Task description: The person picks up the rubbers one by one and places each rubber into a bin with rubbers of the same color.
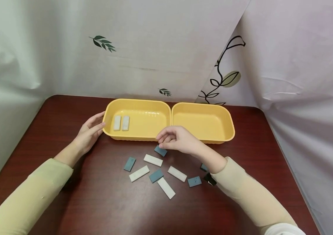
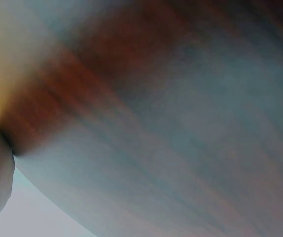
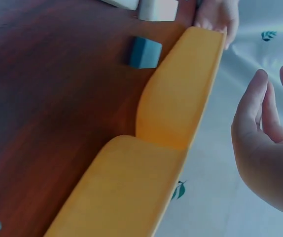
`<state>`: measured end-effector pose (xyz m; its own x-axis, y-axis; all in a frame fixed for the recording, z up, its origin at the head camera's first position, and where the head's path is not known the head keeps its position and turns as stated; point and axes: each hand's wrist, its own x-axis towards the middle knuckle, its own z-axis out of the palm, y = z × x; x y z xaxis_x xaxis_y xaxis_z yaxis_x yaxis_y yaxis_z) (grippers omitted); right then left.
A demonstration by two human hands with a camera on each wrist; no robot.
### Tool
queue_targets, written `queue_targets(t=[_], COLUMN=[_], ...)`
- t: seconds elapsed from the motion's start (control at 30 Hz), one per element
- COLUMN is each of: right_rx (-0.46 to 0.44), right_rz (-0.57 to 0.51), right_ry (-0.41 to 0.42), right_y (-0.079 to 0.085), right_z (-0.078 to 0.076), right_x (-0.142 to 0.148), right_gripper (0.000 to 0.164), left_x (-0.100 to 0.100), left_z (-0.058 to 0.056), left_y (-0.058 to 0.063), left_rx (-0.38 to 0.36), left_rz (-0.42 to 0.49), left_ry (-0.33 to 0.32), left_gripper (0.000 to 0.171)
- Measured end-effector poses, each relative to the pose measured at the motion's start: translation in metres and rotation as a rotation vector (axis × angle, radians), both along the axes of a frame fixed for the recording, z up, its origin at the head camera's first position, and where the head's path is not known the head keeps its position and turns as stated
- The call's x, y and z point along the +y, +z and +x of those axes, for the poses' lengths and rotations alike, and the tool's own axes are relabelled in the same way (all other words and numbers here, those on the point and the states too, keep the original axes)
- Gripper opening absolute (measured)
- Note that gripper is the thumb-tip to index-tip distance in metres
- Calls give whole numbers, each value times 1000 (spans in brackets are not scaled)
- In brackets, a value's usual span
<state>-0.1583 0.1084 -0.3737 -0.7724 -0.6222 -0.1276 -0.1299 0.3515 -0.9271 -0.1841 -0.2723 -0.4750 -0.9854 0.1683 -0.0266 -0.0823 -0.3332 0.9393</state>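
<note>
My left hand touches the left end of a yellow tray, its fingers fairly straight against the outer wall. Two small white blocks lie side by side inside that tray. In front of the seam between the trays hovers my right hand, fingers loosely bent. The right wrist view shows a gap between thumb and fingers of that hand, with nothing in it. Just below it lies a blue-grey block. Long white blocks and more blue-grey blocks are scattered nearer. The left wrist view is mostly blurred.
A second yellow tray stands against the first on the right. Beside my right forearm lies a small black piece, and a blue-grey block is partly hidden there. A curtain hangs behind the dark red table.
</note>
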Motion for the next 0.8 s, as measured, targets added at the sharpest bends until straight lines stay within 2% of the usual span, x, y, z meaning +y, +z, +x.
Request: queue_targets(t=[0.47,0.8], right_rx=[24,-12], right_rz=[140,181], right_ry=[8,42], right_y=[-15,-31], right_z=[14,26], right_x=[26,37], right_gripper=[23,25], left_x=[-1,0], left_z=[0,0], left_y=[0,0], left_rx=[2,5], left_rz=[2,5], left_ry=[1,1], left_gripper=[40,39])
